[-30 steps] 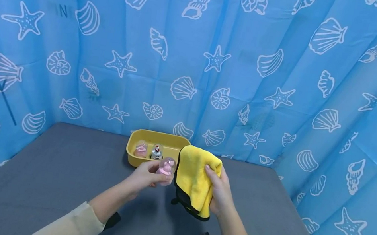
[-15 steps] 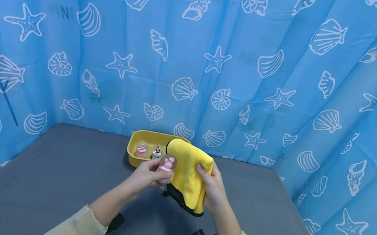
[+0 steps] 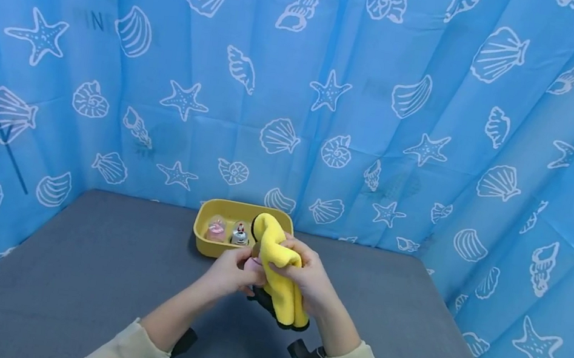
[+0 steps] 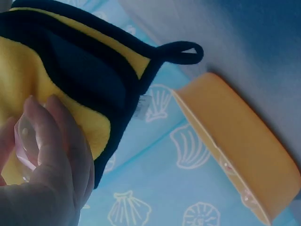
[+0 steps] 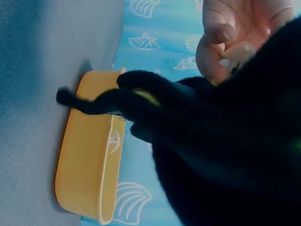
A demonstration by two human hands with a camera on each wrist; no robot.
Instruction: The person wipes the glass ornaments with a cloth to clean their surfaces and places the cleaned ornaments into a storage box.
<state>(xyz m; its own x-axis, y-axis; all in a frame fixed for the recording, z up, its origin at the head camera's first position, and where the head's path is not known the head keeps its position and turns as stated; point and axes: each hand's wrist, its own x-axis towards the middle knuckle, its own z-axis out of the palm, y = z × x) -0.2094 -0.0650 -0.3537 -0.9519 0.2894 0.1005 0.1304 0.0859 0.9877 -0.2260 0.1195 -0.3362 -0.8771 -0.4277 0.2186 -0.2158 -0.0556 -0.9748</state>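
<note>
My left hand (image 3: pixel 231 270) grips a small snow globe (image 3: pixel 254 265) by its pink base. Yellow cloth covers most of the globe's dome in the head view. With my right hand (image 3: pixel 309 275) I hold the yellow towel (image 3: pixel 285 301), which has a black edge, pinched against the globe from the right. In the left wrist view the towel's dark trim and hanging loop (image 4: pixel 188 52) show behind the fingers. Dark cloth fills much of the right wrist view and hides the right hand there.
Behind the hands a yellow basket (image 3: pixel 200 244) stands on the grey table (image 3: pixel 102 275). Inside it are a pink snow globe (image 3: pixel 216 229) and another with a small red figure (image 3: pixel 240 233). A blue shell-print curtain (image 3: pixel 297 107) rises behind the table.
The right hand has moved left with the towel, bringing it from beside the snow globe onto its dome. The towel is now bunched and folded over. The left hand has barely shifted.
</note>
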